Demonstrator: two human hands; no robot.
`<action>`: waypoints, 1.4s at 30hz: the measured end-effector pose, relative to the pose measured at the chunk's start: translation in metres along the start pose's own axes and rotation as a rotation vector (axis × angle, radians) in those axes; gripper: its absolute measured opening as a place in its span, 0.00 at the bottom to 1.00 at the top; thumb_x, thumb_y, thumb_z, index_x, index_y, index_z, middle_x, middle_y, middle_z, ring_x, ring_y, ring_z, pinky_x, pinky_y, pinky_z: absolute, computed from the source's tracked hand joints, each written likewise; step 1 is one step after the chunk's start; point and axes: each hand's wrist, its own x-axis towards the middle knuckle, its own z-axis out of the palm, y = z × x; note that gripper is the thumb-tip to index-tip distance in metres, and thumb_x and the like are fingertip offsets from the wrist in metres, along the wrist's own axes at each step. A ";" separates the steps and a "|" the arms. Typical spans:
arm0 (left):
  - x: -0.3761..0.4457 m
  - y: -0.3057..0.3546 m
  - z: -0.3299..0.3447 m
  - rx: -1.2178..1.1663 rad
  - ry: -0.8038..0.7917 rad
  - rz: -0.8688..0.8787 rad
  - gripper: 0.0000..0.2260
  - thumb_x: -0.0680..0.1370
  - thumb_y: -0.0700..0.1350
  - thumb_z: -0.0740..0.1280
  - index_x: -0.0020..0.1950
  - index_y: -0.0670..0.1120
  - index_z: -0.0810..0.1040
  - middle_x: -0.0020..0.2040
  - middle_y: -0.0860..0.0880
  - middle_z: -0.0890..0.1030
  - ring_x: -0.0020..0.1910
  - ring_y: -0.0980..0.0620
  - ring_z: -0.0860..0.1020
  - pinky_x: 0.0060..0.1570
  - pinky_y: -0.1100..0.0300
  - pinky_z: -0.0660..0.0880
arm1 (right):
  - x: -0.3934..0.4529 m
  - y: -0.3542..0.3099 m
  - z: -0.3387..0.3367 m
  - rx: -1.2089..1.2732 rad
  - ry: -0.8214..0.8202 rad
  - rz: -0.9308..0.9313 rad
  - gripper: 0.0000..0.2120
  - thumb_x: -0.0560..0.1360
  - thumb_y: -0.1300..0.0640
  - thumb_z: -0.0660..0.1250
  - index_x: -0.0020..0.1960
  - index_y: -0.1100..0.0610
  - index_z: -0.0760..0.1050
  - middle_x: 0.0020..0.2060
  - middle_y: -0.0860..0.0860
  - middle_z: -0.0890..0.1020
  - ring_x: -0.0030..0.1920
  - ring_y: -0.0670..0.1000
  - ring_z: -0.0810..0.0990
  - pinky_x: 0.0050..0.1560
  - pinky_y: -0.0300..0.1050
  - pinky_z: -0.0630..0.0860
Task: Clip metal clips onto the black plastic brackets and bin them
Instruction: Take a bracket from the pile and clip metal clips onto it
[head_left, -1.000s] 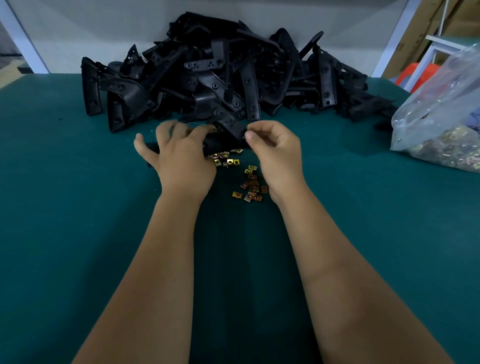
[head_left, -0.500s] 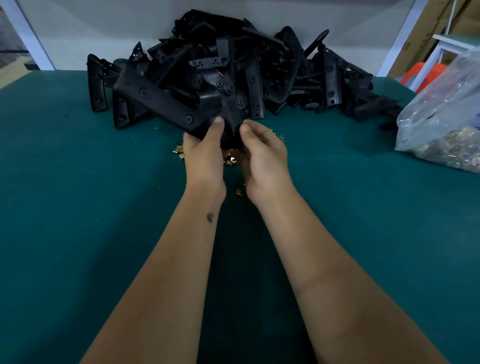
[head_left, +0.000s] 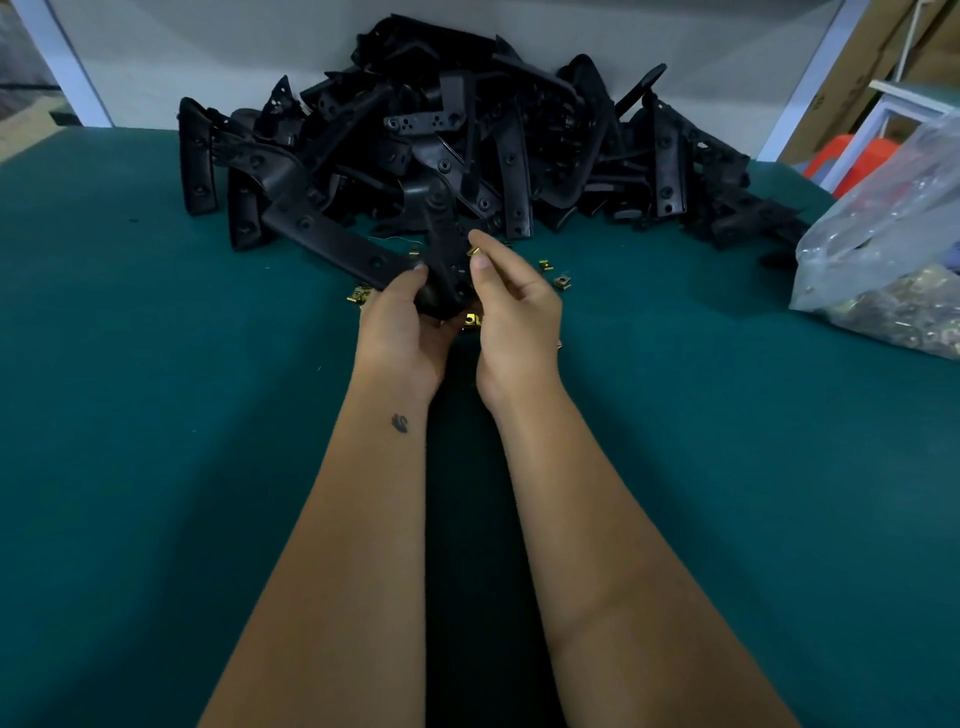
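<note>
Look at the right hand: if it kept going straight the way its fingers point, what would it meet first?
The right hand points at the held bracket, which its fingertips seem to touch already; beyond lies the bracket pile. Depth is uncertain.

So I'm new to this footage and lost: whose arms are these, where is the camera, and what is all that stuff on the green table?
There is no machine here. A person wears a camera on the head, looking forward and down, so the two bare arms are their own. The left hand grips a black plastic bracket lifted from the pile of brackets at the back. The right hand pinches a small metal clip against that bracket. More loose brass-coloured clips lie on the green table around the hands. At the right edge sits a clear plastic bag that seems to hold more clips.
</note>
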 end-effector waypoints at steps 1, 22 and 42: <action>0.001 0.002 0.000 0.019 -0.010 -0.012 0.11 0.81 0.36 0.62 0.63 0.39 0.75 0.51 0.42 0.84 0.47 0.46 0.84 0.40 0.54 0.82 | 0.001 0.000 -0.002 0.017 -0.005 0.011 0.10 0.78 0.67 0.66 0.55 0.57 0.82 0.48 0.48 0.85 0.53 0.44 0.83 0.54 0.37 0.78; -0.002 0.009 -0.005 0.278 -0.125 0.003 0.15 0.77 0.43 0.71 0.64 0.45 0.77 0.50 0.49 0.85 0.46 0.52 0.84 0.38 0.60 0.79 | 0.003 -0.016 -0.024 0.038 -0.004 0.030 0.08 0.76 0.68 0.68 0.48 0.57 0.82 0.40 0.53 0.82 0.40 0.46 0.80 0.46 0.39 0.79; -0.007 0.008 -0.002 0.322 -0.162 0.013 0.17 0.75 0.44 0.73 0.63 0.45 0.76 0.51 0.50 0.85 0.50 0.52 0.83 0.46 0.56 0.81 | 0.005 -0.016 -0.022 0.074 0.028 0.020 0.08 0.74 0.70 0.69 0.45 0.57 0.80 0.42 0.55 0.83 0.45 0.52 0.81 0.50 0.42 0.78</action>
